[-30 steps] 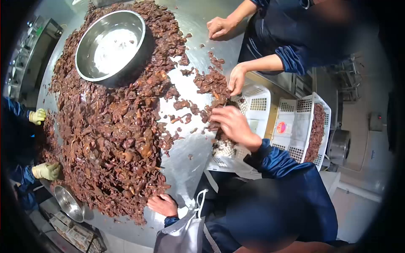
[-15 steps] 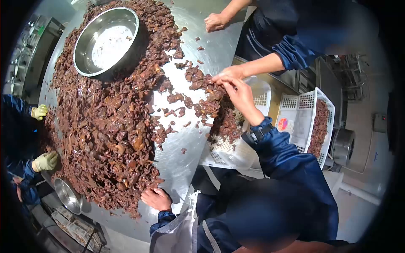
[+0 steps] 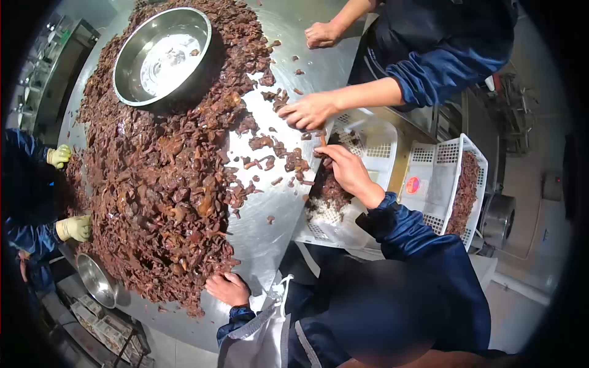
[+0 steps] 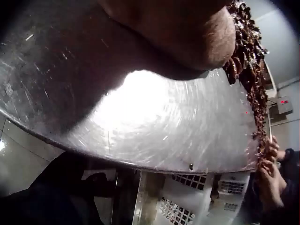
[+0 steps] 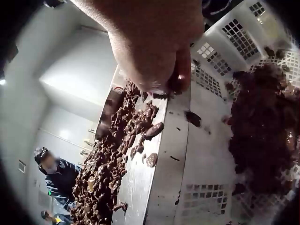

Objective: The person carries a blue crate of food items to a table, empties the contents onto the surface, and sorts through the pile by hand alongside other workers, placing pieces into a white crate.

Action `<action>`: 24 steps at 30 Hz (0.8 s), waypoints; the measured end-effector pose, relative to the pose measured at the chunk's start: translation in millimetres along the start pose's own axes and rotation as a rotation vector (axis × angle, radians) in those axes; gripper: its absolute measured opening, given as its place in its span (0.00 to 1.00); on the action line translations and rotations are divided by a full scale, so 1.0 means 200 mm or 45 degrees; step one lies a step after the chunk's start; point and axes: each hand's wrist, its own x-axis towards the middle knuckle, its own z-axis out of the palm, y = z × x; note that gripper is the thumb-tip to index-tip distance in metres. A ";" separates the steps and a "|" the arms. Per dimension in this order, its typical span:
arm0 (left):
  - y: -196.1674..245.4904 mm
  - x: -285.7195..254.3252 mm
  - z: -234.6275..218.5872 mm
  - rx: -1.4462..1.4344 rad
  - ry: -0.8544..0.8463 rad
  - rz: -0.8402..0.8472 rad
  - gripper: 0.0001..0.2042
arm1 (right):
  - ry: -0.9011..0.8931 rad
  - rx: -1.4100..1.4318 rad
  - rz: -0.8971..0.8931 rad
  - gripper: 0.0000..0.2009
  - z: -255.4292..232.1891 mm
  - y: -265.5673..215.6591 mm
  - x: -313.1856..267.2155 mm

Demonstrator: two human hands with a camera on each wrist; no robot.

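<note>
A large heap of dark brown, glossy meat pieces (image 3: pixel 162 178) covers much of a steel table (image 3: pixel 261 227). My left hand (image 3: pixel 228 289) rests at the near edge of the heap, fingers loosely bent; the left wrist view shows its heel over bare steel. At the table's right edge, my right hand (image 3: pixel 350 175) has its fingers curled, with a small brown meat piece (image 3: pixel 323 140) at the fingertips. Right below it stands a white slotted crate (image 3: pixel 380 147) partly filled with brown pieces. In the right wrist view one dark piece (image 5: pixel 192 118) shows just below the fingers.
Another person's hand (image 3: pixel 310 111) touches loose pieces close to my right hand; their other hand (image 3: pixel 322 35) rests on the table. A steel bowl (image 3: pixel 162 58) sits on the heap. Gloved hands (image 3: pixel 73 228) are at the far left. A second filled crate (image 3: pixel 454 184) stands farther right.
My right hand has drawn back slightly from the other person's hand to the table edge. That person's hand has moved left over the loose pieces. My left hand rests as before.
</note>
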 end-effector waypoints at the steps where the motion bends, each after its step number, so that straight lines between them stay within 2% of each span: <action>1: 0.00 0.00 0.00 0.002 0.007 0.002 0.08 | 0.043 -0.214 -0.088 0.21 0.00 -0.04 0.01; 3: 0.00 0.00 -0.02 0.012 -0.032 -0.001 0.08 | 0.124 -0.626 -0.273 0.22 0.06 -0.12 0.05; 4: 0.02 0.01 -0.03 0.003 -0.038 -0.006 0.08 | 0.084 -0.705 -0.281 0.22 0.12 -0.12 0.06; 5: 0.03 0.01 -0.03 -0.006 -0.043 -0.011 0.08 | -0.005 -0.785 -0.232 0.23 0.13 -0.25 0.06; 7: 0.01 0.00 -0.03 -0.009 -0.066 -0.033 0.08 | 0.031 -0.782 -0.300 0.23 0.26 -0.33 0.05; 8: 0.00 -0.01 -0.03 -0.012 -0.077 -0.052 0.08 | 0.027 -0.682 -0.386 0.19 0.29 -0.36 0.04; 11: 0.02 -0.02 -0.05 -0.017 -0.071 -0.051 0.08 | -0.035 -0.610 -0.485 0.15 0.28 -0.26 0.04; 12: 0.06 -0.01 -0.07 -0.041 -0.092 -0.033 0.08 | -0.113 -0.567 -0.342 0.13 0.20 -0.23 0.02; 15: 0.01 -0.03 -0.09 -0.080 -0.138 -0.036 0.08 | -0.132 -0.639 -0.066 0.14 0.12 -0.18 -0.02; 17: 0.07 -0.02 -0.11 -0.099 -0.120 -0.023 0.08 | -0.043 -0.849 -0.325 0.16 0.05 -0.24 -0.02; 19: 0.08 -0.01 -0.11 -0.096 -0.113 -0.006 0.08 | -0.037 -0.742 -0.413 0.20 0.10 -0.37 0.03; 21: 0.07 -0.02 -0.09 -0.089 -0.121 -0.003 0.09 | -0.192 -0.427 -0.570 0.20 0.27 -0.51 0.09; 22: 0.07 -0.03 -0.09 -0.081 -0.121 -0.008 0.09 | -0.300 -0.249 -0.646 0.26 0.36 -0.59 0.12; 24: 0.08 -0.03 -0.08 -0.089 -0.117 -0.018 0.09 | -0.400 -0.168 -0.791 0.33 0.53 -0.75 0.14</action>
